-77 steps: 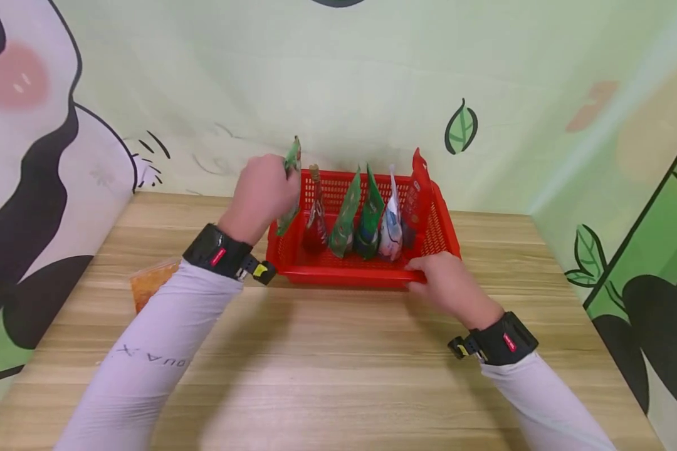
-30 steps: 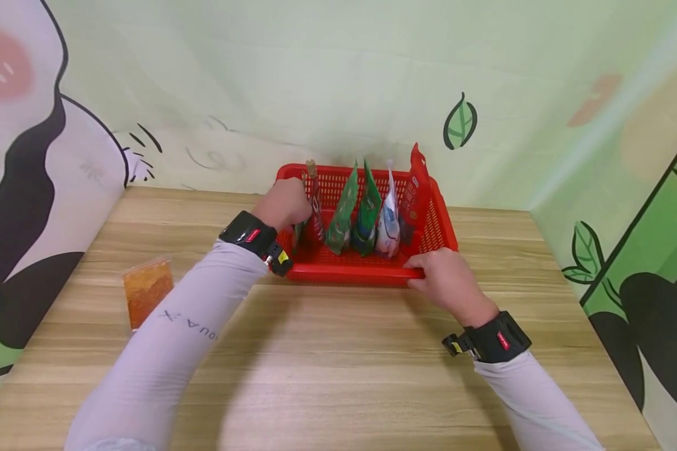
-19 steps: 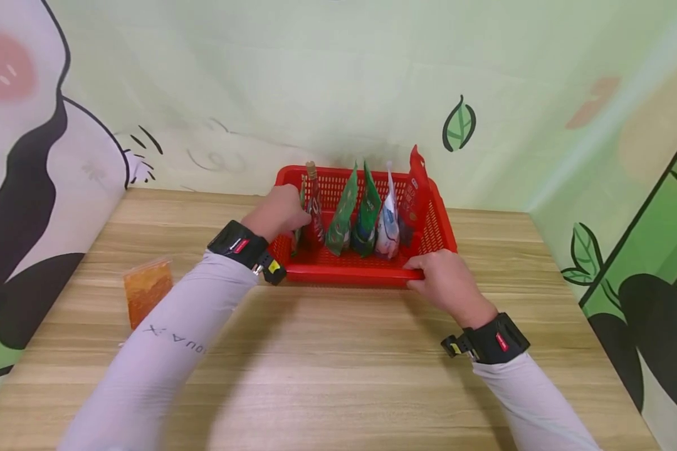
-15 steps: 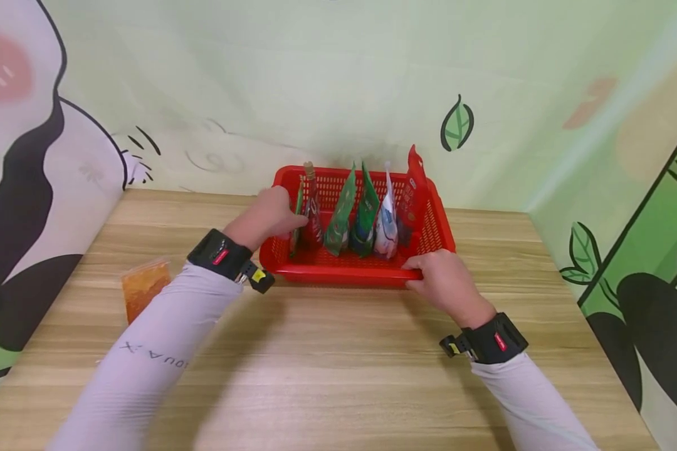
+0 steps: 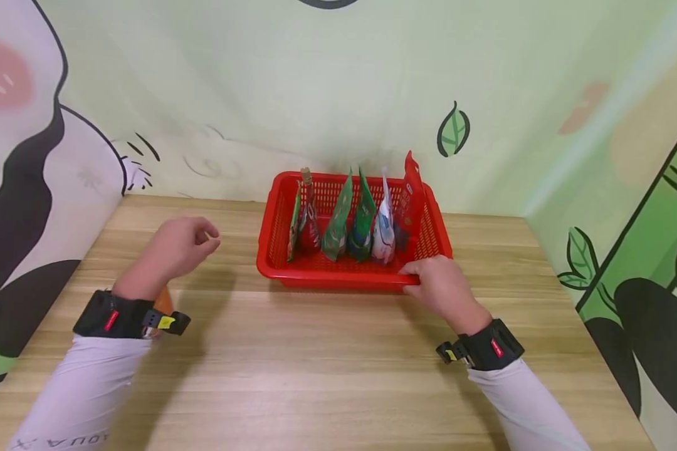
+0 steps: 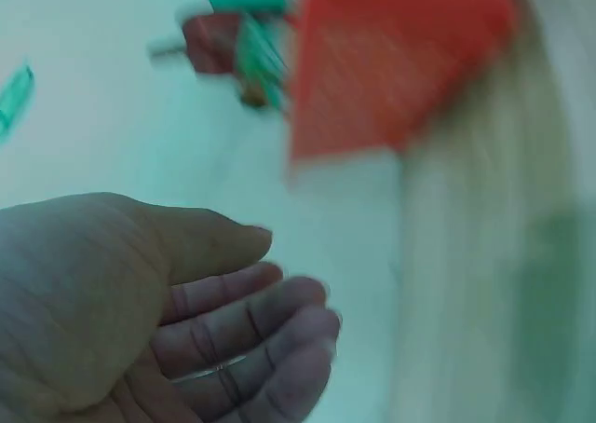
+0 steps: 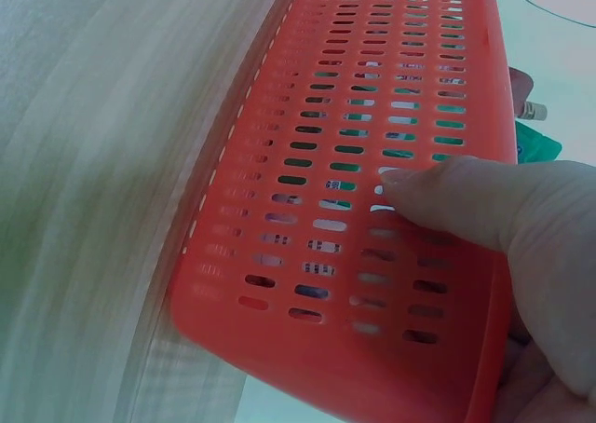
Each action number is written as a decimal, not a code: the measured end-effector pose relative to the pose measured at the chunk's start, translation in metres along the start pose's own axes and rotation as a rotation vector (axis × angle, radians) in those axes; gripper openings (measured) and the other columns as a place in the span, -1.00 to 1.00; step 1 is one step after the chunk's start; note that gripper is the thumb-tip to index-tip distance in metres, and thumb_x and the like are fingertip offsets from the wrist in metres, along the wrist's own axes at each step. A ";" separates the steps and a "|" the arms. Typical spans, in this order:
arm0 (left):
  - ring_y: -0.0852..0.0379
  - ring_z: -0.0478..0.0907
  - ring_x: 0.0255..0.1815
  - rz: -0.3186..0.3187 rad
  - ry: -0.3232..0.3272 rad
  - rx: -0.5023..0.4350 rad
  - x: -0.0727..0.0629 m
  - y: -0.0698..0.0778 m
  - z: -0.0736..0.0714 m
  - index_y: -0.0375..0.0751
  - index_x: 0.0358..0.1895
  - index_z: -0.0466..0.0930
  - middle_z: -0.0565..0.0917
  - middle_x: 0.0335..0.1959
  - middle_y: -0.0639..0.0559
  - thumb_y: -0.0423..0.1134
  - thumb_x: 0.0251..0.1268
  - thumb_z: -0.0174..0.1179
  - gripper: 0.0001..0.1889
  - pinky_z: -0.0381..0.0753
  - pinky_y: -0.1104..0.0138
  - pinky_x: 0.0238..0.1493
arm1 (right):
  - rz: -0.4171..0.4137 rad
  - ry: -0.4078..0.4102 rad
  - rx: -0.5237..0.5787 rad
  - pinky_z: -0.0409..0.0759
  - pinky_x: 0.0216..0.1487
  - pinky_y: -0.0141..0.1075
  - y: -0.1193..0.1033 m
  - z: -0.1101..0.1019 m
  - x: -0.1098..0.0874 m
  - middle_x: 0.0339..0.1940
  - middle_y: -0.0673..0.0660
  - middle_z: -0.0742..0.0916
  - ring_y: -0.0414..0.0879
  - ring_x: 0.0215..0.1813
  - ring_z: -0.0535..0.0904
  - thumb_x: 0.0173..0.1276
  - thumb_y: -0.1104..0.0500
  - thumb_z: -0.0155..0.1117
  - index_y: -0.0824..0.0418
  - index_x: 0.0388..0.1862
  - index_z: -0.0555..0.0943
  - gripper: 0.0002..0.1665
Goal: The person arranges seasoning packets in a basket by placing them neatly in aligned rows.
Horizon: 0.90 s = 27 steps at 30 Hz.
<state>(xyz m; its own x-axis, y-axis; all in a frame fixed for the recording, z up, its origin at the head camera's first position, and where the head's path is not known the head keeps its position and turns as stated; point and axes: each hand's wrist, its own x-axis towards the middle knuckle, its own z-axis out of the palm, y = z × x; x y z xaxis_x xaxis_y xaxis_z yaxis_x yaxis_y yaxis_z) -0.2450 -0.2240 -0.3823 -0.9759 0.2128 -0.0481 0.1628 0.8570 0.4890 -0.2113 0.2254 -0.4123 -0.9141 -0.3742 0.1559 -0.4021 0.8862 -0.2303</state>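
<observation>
A red perforated plastic basket stands on the table near the back wall. My right hand grips its front rim near the right corner; in the right wrist view the thumb presses the outer wall, fingers inside the rim. Inside, in a row, stand a slim green packet, a dark red bottle-shaped item, a green packet, a darker green packet, a white packet and a red pouch. My left hand hovers left of the basket, fingers loosely bent, holding nothing.
A flat orange packet lies on the left of the wooden table, mostly hidden behind my left wrist. A pale green printed backdrop rises right behind the basket.
My left hand lowered the slim green packet into the basket's left end and let go. It then moved left and toward me, over the orange packet. The right hand has kept its grip.
</observation>
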 end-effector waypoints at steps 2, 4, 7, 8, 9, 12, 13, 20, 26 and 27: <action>-0.11 0.63 -0.29 -0.029 -0.037 0.032 -0.010 -0.026 0.003 -0.51 0.14 0.54 0.70 -0.20 -0.35 -0.20 0.44 0.22 -0.58 0.63 0.10 -0.24 | -0.002 0.005 0.007 0.76 0.01 -0.03 0.000 0.001 -0.001 -0.25 0.14 0.86 0.04 -0.20 0.78 0.13 0.16 0.63 0.18 -0.12 0.84 -0.69; -0.18 0.63 -0.23 -0.059 -0.090 0.053 -0.021 -0.052 0.007 -0.59 0.18 0.49 0.67 -0.13 -0.45 -0.21 0.40 0.27 -0.50 0.66 0.03 -0.21 | 0.001 0.007 0.011 0.76 0.02 -0.03 0.000 0.002 -0.002 -0.25 0.14 0.86 0.04 -0.20 0.78 0.13 0.16 0.64 0.18 -0.11 0.84 -0.68; -0.23 0.61 -0.20 -0.078 -0.134 0.090 -0.036 -0.087 0.011 -0.62 0.17 0.49 0.65 -0.09 -0.48 -0.22 0.29 0.36 -0.45 0.68 -0.02 -0.19 | 0.004 0.002 0.016 0.76 0.02 -0.03 0.000 0.002 -0.002 -0.24 0.15 0.86 0.05 -0.18 0.78 0.13 0.16 0.64 0.18 -0.11 0.83 -0.68; -0.24 0.61 -0.20 -0.066 -0.132 0.108 -0.040 -0.097 0.012 -0.62 0.15 0.50 0.65 -0.09 -0.49 -0.21 0.25 0.39 -0.44 0.68 -0.05 -0.18 | 0.007 0.002 0.017 0.76 0.02 -0.03 0.000 0.002 -0.002 -0.24 0.14 0.86 0.04 -0.18 0.78 0.13 0.16 0.64 0.17 -0.12 0.84 -0.68; -0.27 0.60 -0.19 -0.065 -0.130 0.124 -0.043 -0.105 0.011 -0.61 0.13 0.52 0.65 -0.09 -0.49 -0.21 0.21 0.42 -0.43 0.68 -0.08 -0.16 | 0.008 0.003 0.016 0.76 0.02 -0.04 0.000 0.002 -0.002 -0.24 0.14 0.86 0.04 -0.19 0.78 0.13 0.16 0.63 0.17 -0.12 0.84 -0.69; -0.31 0.56 -0.17 -0.056 -0.113 0.178 -0.051 -0.122 0.008 -0.59 0.11 0.53 0.63 -0.10 -0.48 -0.16 0.14 0.47 -0.39 0.64 -0.16 -0.13 | -0.004 0.012 0.018 0.76 0.00 -0.03 0.001 0.002 -0.001 -0.26 0.14 0.86 0.04 -0.20 0.78 0.13 0.18 0.62 0.18 -0.14 0.84 -0.71; -0.33 0.55 -0.16 -0.069 -0.118 0.182 -0.053 -0.126 0.006 -0.60 0.13 0.51 0.61 -0.09 -0.50 -0.14 0.14 0.48 -0.36 0.63 -0.18 -0.12 | -0.004 0.015 0.020 0.76 0.00 -0.03 0.001 0.001 0.000 -0.26 0.14 0.86 0.04 -0.21 0.78 0.13 0.18 0.62 0.18 -0.14 0.84 -0.72; -0.42 0.53 -0.12 -0.118 -0.184 0.185 -0.046 -0.146 -0.005 -0.62 0.19 0.44 0.57 -0.08 -0.58 0.01 0.03 0.57 -0.15 0.61 -0.21 -0.10 | 0.015 0.008 0.015 0.76 0.03 -0.02 0.001 0.000 0.000 -0.24 0.15 0.86 0.05 -0.18 0.79 0.14 0.17 0.62 0.18 -0.11 0.84 -0.69; -0.38 0.57 -0.11 -0.167 -0.249 0.084 -0.037 -0.161 -0.010 -0.62 0.13 0.43 0.59 -0.06 -0.59 0.02 0.04 0.57 -0.17 0.64 -0.12 -0.11 | 0.019 0.003 0.020 0.75 0.03 -0.02 0.001 0.002 0.000 -0.25 0.15 0.86 0.05 -0.18 0.78 0.14 0.18 0.62 0.18 -0.12 0.84 -0.70; -0.34 0.58 -0.13 -0.172 -0.255 0.074 -0.036 -0.163 -0.011 -0.61 0.09 0.44 0.61 -0.09 -0.56 0.02 0.05 0.56 -0.21 0.64 -0.09 -0.12 | 0.019 0.002 0.021 0.75 0.03 -0.02 0.001 0.002 0.000 -0.25 0.14 0.86 0.04 -0.18 0.78 0.14 0.18 0.62 0.17 -0.12 0.84 -0.71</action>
<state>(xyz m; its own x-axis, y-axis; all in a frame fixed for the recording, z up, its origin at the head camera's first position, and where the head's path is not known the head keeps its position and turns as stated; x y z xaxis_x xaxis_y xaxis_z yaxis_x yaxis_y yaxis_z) -0.2381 -0.3762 -0.4509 -0.9236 0.1650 -0.3460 0.0182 0.9204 0.3905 -0.2121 0.2252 -0.4145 -0.9215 -0.3567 0.1535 -0.3856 0.8871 -0.2536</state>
